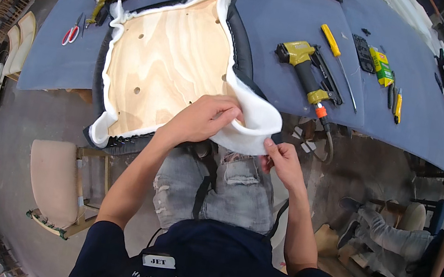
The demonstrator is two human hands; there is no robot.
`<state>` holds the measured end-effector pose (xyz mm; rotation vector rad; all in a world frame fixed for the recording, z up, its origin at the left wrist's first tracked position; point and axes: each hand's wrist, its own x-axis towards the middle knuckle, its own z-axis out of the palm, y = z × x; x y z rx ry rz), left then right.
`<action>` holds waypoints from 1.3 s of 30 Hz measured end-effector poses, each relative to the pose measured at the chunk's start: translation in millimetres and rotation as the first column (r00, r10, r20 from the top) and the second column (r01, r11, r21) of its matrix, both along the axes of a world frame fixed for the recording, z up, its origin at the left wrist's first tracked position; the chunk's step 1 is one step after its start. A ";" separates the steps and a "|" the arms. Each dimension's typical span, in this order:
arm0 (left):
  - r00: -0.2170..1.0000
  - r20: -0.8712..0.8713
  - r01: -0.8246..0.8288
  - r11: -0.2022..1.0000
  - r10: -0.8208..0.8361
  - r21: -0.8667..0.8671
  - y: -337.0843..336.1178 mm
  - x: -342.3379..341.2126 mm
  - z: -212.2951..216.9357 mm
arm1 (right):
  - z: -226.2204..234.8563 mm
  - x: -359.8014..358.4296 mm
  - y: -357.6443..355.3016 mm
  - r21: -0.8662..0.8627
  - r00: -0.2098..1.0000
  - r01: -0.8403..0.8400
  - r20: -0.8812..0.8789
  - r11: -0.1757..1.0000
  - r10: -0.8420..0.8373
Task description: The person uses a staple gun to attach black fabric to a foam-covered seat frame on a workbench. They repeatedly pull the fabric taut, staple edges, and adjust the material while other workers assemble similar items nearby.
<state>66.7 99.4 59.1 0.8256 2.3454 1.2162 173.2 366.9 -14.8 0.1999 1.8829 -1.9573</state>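
Note:
A plywood seat base (170,59) lies upside down on the blue-covered workbench (289,15), wrapped in white padding (247,125) and dark cover material (244,42). My left hand (205,118) grips the white padding at the near corner and folds it over the wood. At the underside of that same corner, my right hand (283,160) pinches the edge of the dark cover just below the padding. The seat's near edge overhangs the bench above my knees.
A yellow pneumatic stapler (304,67) with its hose lies right of the seat. A yellow-handled screwdriver (336,55), a green box (383,65) and small tools lie further right. Red scissors (71,34) sit far left. A chair frame (58,187) stands lower left. Another person's legs (387,236) are at right.

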 end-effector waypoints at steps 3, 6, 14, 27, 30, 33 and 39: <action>0.999 -0.026 0.026 0.960 -0.019 0.280 2.0 -3.8 -23.1 | 11.0 6.7 -2.8 -0.042 0.982 0.072 -0.170 0.997 -0.078; 0.998 0.052 -0.039 0.932 0.022 0.360 -1.5 4.0 -26.8 | 44.3 -4.1 -17.4 -0.044 0.961 -0.018 -0.276 0.999 0.005; 0.884 0.401 -0.396 0.843 0.242 0.364 -7.8 -2.3 -41.7 | 71.3 -97.6 -99.3 0.186 0.977 -0.068 -0.185 0.980 0.103; 0.895 -0.059 -0.444 0.896 0.442 -0.012 5.6 -5.1 12.4 | 45.8 -109.4 -80.7 -0.565 0.966 0.224 0.022 0.794 -0.257; 0.907 -0.200 -0.406 0.895 0.370 -0.185 8.7 -11.2 20.4 | 42.0 -105.4 -81.1 -0.560 0.958 0.236 -0.003 0.794 -0.287; 0.911 -0.338 -0.356 0.866 0.238 -0.350 19.5 -13.7 31.2 | 31.7 -105.8 -90.0 -0.322 0.911 0.239 -0.253 0.916 -0.326; 0.896 -0.443 -0.247 0.836 0.005 -0.490 42.4 -12.4 64.1 | 13.9 -74.2 -88.1 -0.571 0.754 0.383 -0.261 0.726 -0.603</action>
